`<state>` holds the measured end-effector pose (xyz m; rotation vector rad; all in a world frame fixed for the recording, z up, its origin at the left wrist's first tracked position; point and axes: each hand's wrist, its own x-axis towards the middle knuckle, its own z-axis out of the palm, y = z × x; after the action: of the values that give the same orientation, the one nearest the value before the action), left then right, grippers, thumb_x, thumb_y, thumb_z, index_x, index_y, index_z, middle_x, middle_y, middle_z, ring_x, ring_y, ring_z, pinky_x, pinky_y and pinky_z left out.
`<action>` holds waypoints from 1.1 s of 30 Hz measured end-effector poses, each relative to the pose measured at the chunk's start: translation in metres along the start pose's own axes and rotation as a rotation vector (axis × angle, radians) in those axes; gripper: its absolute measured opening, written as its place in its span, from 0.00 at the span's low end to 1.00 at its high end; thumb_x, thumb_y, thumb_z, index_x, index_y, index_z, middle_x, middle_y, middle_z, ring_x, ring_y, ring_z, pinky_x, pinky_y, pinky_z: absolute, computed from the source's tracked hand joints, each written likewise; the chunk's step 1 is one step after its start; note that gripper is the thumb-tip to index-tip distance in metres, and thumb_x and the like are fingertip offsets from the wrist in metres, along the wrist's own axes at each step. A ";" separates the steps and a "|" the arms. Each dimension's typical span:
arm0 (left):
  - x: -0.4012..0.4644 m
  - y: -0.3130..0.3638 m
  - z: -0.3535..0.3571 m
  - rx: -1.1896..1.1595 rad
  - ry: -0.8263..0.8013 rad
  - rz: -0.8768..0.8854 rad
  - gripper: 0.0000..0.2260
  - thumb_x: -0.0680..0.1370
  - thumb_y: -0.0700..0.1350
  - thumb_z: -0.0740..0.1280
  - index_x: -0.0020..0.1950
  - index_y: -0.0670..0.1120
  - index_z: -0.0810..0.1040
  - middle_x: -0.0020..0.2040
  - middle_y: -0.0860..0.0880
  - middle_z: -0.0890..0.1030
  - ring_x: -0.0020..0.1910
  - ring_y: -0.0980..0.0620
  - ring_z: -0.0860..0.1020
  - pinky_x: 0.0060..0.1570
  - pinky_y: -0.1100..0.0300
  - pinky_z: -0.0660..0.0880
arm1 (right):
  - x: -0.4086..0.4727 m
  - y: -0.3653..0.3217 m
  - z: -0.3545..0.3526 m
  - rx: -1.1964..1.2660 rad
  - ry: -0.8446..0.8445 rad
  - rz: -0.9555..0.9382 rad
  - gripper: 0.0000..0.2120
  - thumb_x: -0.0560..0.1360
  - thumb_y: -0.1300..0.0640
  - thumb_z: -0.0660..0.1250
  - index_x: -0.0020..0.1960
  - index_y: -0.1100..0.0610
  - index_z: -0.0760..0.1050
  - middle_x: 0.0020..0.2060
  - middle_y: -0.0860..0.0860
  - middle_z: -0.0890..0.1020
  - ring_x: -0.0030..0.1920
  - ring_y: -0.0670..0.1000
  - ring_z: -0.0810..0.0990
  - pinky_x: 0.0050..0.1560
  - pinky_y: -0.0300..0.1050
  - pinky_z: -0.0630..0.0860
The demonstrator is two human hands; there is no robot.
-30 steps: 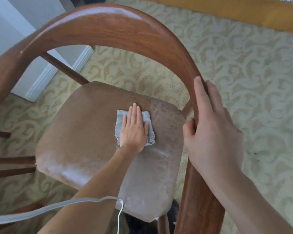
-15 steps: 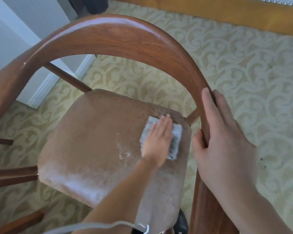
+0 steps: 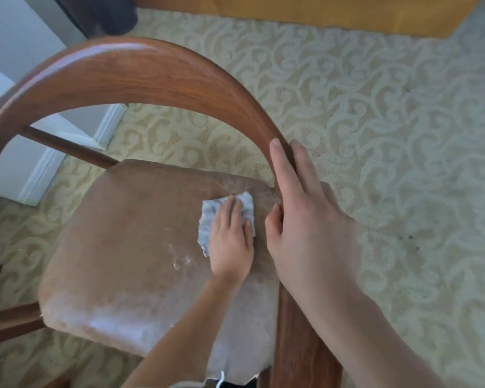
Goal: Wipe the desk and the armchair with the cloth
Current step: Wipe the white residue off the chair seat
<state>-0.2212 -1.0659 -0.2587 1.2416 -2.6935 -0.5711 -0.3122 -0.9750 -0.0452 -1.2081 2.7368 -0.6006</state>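
My left hand (image 3: 230, 242) presses the cloth (image 3: 207, 219) flat on the seat (image 3: 129, 242), fingers (image 3: 227, 217) together. It's limp, so I palm it. My right hand (image 3: 305, 228) is wrapped on the rail (image 3: 140, 77).

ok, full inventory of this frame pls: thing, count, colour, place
armchair frame: 1, reddish-brown wood, curved rail arching over the seat from left to right
seat cushion: 1, tan, centre-left, whitish streaks near the middle and front edge
cloth: 1, grey, far right part of the seat, under the left hand
carpet: 1, cream with beige scroll pattern, all around the chair
baseboard: 1, white, left, below a pale wall
wooden furniture edge: 1, orange-brown, top
dark object: 1, blackish, top left, cannot identify
white cord: 1, bottom centre
left hand: flat on the cloth
right hand: grip on the rail's right side
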 end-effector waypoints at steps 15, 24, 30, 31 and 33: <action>0.052 -0.098 -0.069 0.200 -0.052 -0.233 0.32 0.83 0.36 0.59 0.84 0.43 0.46 0.84 0.47 0.47 0.83 0.48 0.46 0.80 0.50 0.51 | -0.003 0.007 0.003 0.034 0.047 -0.045 0.39 0.77 0.57 0.66 0.82 0.47 0.50 0.81 0.47 0.60 0.57 0.52 0.79 0.35 0.49 0.81; -0.040 -0.109 -0.062 0.130 -0.039 -0.406 0.28 0.80 0.35 0.59 0.78 0.29 0.57 0.80 0.31 0.57 0.80 0.34 0.56 0.78 0.41 0.55 | -0.003 0.006 0.002 0.025 0.062 -0.060 0.38 0.77 0.58 0.66 0.82 0.49 0.53 0.80 0.49 0.61 0.55 0.54 0.80 0.34 0.48 0.80; -0.144 -0.005 -0.010 0.103 -0.121 0.033 0.29 0.79 0.40 0.48 0.80 0.37 0.60 0.82 0.40 0.55 0.81 0.39 0.53 0.80 0.52 0.38 | -0.003 0.007 -0.001 0.032 0.052 -0.050 0.39 0.77 0.59 0.68 0.82 0.50 0.53 0.80 0.49 0.61 0.55 0.55 0.79 0.34 0.43 0.73; -0.152 0.008 -0.008 0.059 -0.087 0.037 0.30 0.78 0.39 0.44 0.81 0.38 0.59 0.82 0.42 0.55 0.81 0.41 0.54 0.79 0.52 0.40 | -0.003 0.006 -0.001 0.033 0.050 -0.056 0.39 0.76 0.59 0.68 0.82 0.49 0.53 0.80 0.49 0.61 0.55 0.55 0.79 0.34 0.43 0.72; -0.152 0.014 -0.011 0.035 -0.104 0.090 0.31 0.77 0.40 0.42 0.82 0.40 0.55 0.83 0.45 0.51 0.82 0.44 0.51 0.81 0.50 0.41 | -0.003 0.006 0.000 0.038 0.058 -0.065 0.39 0.76 0.58 0.68 0.82 0.50 0.54 0.80 0.49 0.62 0.55 0.55 0.80 0.35 0.44 0.73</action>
<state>-0.1280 -0.9463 -0.2357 1.1210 -2.8398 -0.5946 -0.3144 -0.9695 -0.0476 -1.2950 2.7284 -0.7026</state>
